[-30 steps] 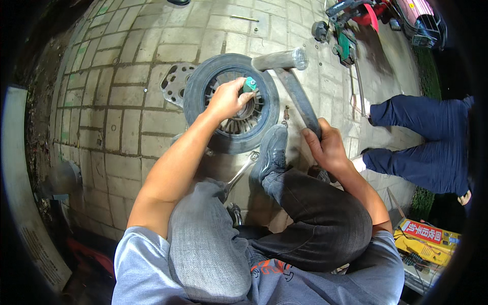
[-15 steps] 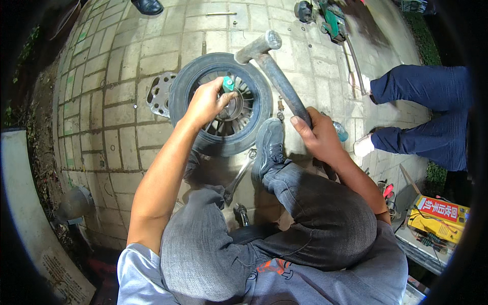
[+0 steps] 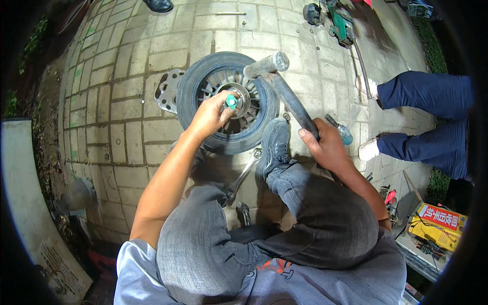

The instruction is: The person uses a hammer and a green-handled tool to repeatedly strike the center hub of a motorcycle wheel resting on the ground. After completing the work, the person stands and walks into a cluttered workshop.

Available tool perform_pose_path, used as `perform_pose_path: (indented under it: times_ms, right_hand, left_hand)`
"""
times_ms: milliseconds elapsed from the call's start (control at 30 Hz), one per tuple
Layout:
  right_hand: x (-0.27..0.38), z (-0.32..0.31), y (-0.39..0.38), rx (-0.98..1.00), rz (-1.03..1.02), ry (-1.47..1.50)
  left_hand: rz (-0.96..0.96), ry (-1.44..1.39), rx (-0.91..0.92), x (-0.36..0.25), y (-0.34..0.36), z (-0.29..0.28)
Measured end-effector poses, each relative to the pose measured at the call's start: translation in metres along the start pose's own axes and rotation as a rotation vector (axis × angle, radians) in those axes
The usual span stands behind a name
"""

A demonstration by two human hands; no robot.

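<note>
My left hand [image 3: 216,112] grips a small green tool [image 3: 231,101] over the hub [image 3: 241,92] of a wheel with a black tire [image 3: 264,117] lying flat on the paving. My right hand [image 3: 325,145] is wrapped round the dark handle of a heavy metal hammer [image 3: 292,99], whose cylindrical head hangs over the tire's upper right, to the right of the green tool. What lies under the green tool is hidden. A perforated metal plate [image 3: 165,91] shows at the tire's left; a large wrench [image 3: 244,173] lies between my legs.
My shoe [image 3: 274,142] is beside the tire's lower right. A person in navy trousers [image 3: 422,152] is at the right. A green floor jack [image 3: 340,28] with a long handle stands farther back. A yellow box with wires [image 3: 432,229] sits lower right, a dark shoe [image 3: 157,5] at the top.
The hammer head was raised half a second ago and is now lower. My left hand with the green tool has shifted down over the hub. The view has shifted slightly.
</note>
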State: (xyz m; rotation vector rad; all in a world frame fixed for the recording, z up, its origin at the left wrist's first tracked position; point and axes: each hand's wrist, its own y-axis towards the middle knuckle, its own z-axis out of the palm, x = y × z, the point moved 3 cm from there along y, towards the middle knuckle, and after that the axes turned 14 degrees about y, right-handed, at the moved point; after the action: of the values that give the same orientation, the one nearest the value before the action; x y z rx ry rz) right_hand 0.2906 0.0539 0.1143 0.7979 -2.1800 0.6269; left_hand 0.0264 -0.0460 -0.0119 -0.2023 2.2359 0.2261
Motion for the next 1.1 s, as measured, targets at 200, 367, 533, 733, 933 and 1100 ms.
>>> perform_pose_path:
  times_ms: [200,367,533,733,933,1100]
  right_hand:
    - [0.0,0.005,-0.017,0.05,-0.087,0.027]
    - [0.013,0.012,-0.019,0.133,-0.086,-0.222]
    - [0.024,0.013,-0.026,0.011,-0.316,-0.149]
    - [0.01,0.013,-0.025,0.037,-0.182,-0.354]
    - [0.073,-0.031,-0.037,-0.207,-0.536,0.372]
    - [0.003,-0.015,-0.035,-0.036,-0.359,-0.271]
  left_hand:
    - [0.061,0.059,-0.036,-0.006,-0.001,-0.004]
    - [0.076,0.039,-0.124,-0.014,-0.006,-0.006]
    - [0.056,0.075,-0.146,-0.002,-0.006,0.004]
    - [0.085,0.096,-0.122,-0.011,-0.007,0.007]
    - [0.108,0.16,-0.153,-0.009,-0.013,0.005]
    - [0.08,0.174,-0.178,-0.01,-0.008,0.01]
